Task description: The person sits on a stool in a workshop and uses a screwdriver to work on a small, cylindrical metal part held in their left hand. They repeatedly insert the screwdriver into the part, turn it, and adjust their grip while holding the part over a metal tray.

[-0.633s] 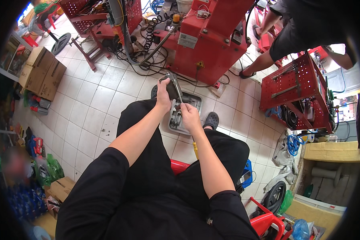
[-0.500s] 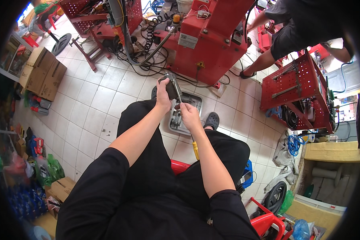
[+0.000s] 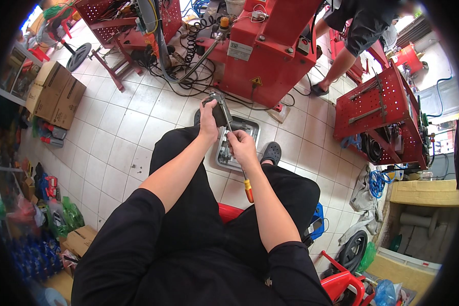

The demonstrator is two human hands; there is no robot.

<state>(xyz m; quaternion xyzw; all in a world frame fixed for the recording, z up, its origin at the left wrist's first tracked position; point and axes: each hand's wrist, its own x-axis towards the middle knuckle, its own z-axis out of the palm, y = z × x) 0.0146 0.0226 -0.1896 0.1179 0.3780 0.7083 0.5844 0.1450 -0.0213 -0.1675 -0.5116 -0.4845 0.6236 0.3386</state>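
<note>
My left hand point(image 3: 207, 121) is closed around a dark block-shaped metal part point(image 3: 222, 113) with a silvery edge, held up over the floor ahead of my knees. My right hand point(image 3: 242, 147) pinches a screwdriver point(image 3: 248, 189); its yellow and red handle points back toward me, below the wrist. A thin metal shaft runs from my right fingertips up to the part. Whether its tip sits in a screw is too small to tell. Beneath both hands, a grey metal tray point(image 3: 258, 133) lies on the tiles between my feet, holding small pieces I cannot make out.
Ahead stands a big red machine point(image 3: 270, 66) with black cables point(image 3: 188, 86) on the floor. At the right are a red perforated tool cart point(image 3: 364, 104) and a person's leg point(image 3: 341, 66). Cardboard boxes point(image 3: 61, 94) stand left. A red stool point(image 3: 229, 211) shows beneath me.
The screwdriver handle has turned, now showing red along with yellow. My right fingers have shifted slightly, while my left hand stays put. The person at the far right has moved farther away.
</note>
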